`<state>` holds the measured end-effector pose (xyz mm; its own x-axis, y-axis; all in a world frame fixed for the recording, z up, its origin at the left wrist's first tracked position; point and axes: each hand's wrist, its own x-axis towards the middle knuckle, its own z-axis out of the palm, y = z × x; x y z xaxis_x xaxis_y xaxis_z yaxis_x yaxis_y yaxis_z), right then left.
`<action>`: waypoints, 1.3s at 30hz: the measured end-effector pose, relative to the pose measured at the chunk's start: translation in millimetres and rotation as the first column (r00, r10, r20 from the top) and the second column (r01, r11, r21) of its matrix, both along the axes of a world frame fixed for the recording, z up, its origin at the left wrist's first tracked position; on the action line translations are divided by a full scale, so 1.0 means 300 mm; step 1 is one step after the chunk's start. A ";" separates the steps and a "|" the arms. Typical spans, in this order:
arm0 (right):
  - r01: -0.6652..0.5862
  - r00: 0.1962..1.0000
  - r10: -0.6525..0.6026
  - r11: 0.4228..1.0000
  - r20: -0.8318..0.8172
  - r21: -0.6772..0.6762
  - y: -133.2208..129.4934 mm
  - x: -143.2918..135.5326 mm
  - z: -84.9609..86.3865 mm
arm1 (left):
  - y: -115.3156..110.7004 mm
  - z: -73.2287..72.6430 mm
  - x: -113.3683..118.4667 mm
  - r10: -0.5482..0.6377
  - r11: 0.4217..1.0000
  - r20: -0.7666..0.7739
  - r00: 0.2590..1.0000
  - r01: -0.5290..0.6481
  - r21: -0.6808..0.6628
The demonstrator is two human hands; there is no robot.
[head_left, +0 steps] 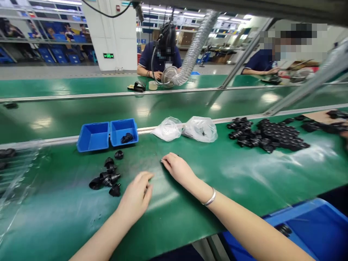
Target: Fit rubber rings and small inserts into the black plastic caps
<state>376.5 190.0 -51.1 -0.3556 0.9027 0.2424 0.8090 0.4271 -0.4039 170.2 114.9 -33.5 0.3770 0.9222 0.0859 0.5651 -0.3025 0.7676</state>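
The left hand (136, 197) looks released, thumb apart from loosely curled fingers and nothing visible between them, above the glossy green worktop (174, 214). The right hand (178, 168), ahead and to its right, has thumb and fingertips drawn together; whether they pinch something small, I cannot tell.

The loose group of black, cup-shaped plastic parts (106, 178) lies just left of the left hand, untouched. Beyond that hand is an open blue plastic bin (122, 127) holding thin black pieces (127, 138). Past the right hand sit two translucent white plastic bags (168, 129) (201, 128); well to its right, many similar black parts (280, 134) are massed.

For good handling, I would steady one part in the left hand, keep the right fingertips' pinch light, and work low over the worktop, where a dropped piece stays findable.

Far beyond the left hand, a green sign (108, 56) shows white arrows; no brand or lettering is readable.
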 end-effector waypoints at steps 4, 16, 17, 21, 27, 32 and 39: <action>-0.045 0.999 0.045 0.999 -0.029 -0.015 0.002 0.022 -0.009 | 0.085 0.027 -0.082 0.362 0.865 -0.321 0.875 -0.187 0.465; -0.073 0.994 0.069 0.996 -0.082 -0.043 -0.005 0.040 0.004 | 0.122 0.034 -0.088 0.445 0.862 -0.593 0.671 -0.141 0.487; -0.071 0.994 0.067 0.996 -0.082 -0.045 -0.006 0.044 0.003 | 0.123 0.037 -0.084 0.438 0.864 -0.592 0.677 -0.135 0.485; -0.053 0.995 0.048 0.997 -0.088 -0.054 -0.004 0.049 -0.001 | 0.133 0.038 -0.086 0.464 0.859 -0.576 0.673 -0.184 0.478; -0.056 0.993 0.050 0.997 -0.108 -0.053 -0.002 0.049 -0.010 | 0.141 0.034 -0.111 0.493 0.862 -0.612 0.619 -0.248 0.443; -0.071 0.992 0.066 0.996 -0.108 -0.046 -0.002 0.049 -0.019 | 0.160 0.053 -0.115 0.459 0.885 -0.712 0.532 -0.202 0.419; -0.050 0.998 0.050 0.999 -0.026 -0.004 -0.013 0.039 -0.019 | 0.232 0.087 -0.076 0.416 0.903 -0.760 0.499 -0.130 0.409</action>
